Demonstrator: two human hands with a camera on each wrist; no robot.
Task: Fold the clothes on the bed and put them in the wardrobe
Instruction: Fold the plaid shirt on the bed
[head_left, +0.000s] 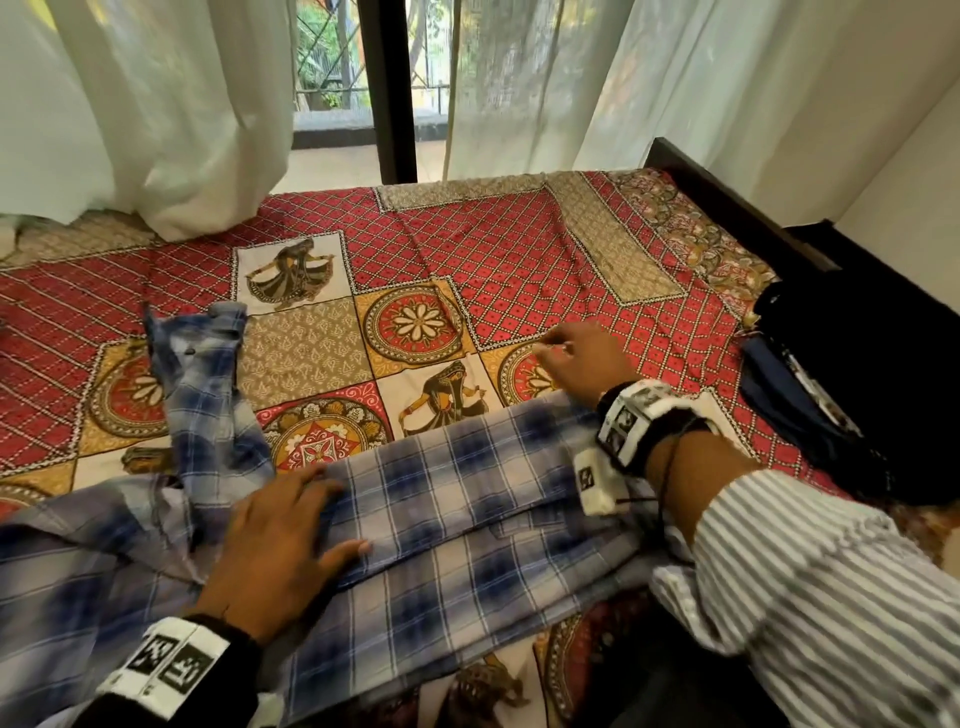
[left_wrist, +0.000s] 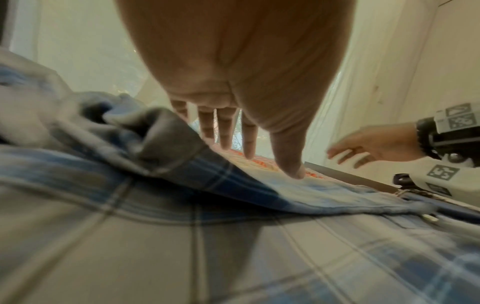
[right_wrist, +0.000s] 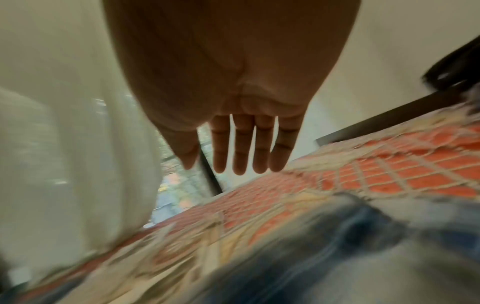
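- Blue-and-white plaid shirt (head_left: 457, 499), lying across the near part of the bed, over the red and gold patterned bedspread (head_left: 519, 260).
- Cut off at the lower and left edges of the head view: the shirt's near part, so full outline not readable.
- One sleeve (head_left: 208, 374) twisted and rumpled, trailing away toward the far left; cuff end bunched, its buttons hard to make out.
- Main panel folded over on itself, long fold edge running from left of centre to the right; small chest pocket just visible near the right wrist.
- Left hand (head_left: 275, 540) flat on the shirt near the fold, fingers straight and spread, pressing, gripping nothing.
- In the left wrist view, left fingertips (left_wrist: 293, 170) touching the folded edge of cloth (left_wrist: 259, 185); palm (left_wrist: 233, 61) filling the upper frame and hiding much behind it.
- Right hand (head_left: 582, 364) beyond the shirt's far edge, above the bedspread, fingers loosely extended and apart, holding nothing; contact with the bedspread not clear.
- Right wrist view strongly smeared: straight fingers (right_wrist: 244, 148) readable, plaid below only a blue-grey blur (right_wrist: 363, 257).
- Dark bundle of clothes (head_left: 852, 395) at the bed's right edge, partly cut off, details lost in shadow.
- White curtains (head_left: 156, 104) along the far side, window frame (head_left: 387, 88) between them.
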